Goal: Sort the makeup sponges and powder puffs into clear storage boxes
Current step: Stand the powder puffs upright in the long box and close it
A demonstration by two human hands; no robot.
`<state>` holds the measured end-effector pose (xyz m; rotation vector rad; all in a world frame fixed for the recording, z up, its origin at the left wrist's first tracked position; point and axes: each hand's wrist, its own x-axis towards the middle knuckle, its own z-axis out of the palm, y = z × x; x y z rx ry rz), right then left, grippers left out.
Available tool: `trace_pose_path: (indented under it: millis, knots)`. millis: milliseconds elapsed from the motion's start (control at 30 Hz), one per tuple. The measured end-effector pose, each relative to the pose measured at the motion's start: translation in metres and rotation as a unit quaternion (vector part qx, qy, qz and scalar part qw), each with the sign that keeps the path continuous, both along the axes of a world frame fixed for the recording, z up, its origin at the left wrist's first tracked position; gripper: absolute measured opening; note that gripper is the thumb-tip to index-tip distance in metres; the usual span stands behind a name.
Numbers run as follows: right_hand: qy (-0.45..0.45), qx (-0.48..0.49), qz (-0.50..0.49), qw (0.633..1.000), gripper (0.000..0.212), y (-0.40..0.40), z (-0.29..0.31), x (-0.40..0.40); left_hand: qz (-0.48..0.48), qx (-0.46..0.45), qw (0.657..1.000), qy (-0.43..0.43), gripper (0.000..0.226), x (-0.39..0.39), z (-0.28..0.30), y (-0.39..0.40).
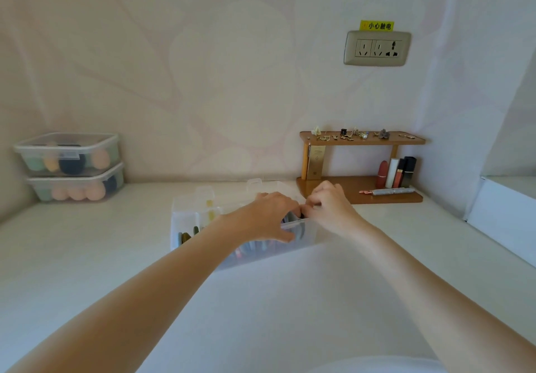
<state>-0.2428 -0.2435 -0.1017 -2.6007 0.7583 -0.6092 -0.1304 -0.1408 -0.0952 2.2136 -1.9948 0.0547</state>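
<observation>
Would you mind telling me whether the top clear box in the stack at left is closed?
Closed: the top clear plastic box has its lid seated flat over the sponges.

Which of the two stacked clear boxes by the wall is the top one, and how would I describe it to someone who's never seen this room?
Look to the far left corner of the white table, against the wall. Two lidded clear boxes are stacked there; you want the upper box. Unlike the lower box with its row of peach sponges, it shows a large dark puff in the middle.
</observation>
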Motion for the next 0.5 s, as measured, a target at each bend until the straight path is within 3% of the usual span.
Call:
trace_pose_path:
  millis: [67,167,267,400,500]
  knots:
    - [-0.071,0.062,-0.006,0.996,0.029,-0.006,0.009,-0.002,0.004,0.006,1.000,0.027,0.047,0.001,0.001,0.000]
    - [-0.158,0.130,-0.101,0.974,0.027,-0.028,0.020,-0.001,-0.002,0.018,0.999,0.049,0.062,0.001,0.003,0.001]
    - [-0.062,0.098,-0.157,0.981,0.027,-0.055,0.010,0.010,-0.013,0.024,0.999,0.027,0.064,0.001,0.004,-0.001]
    - [0.056,0.065,-0.128,0.988,0.053,-0.074,-0.021,0.030,-0.022,0.013,0.999,0.027,0.051,0.004,0.001,-0.002]
    - [0.126,0.009,-0.113,0.986,0.043,-0.082,-0.041,0.041,-0.026,-0.004,0.999,0.041,0.050,0.006,-0.001,-0.002]
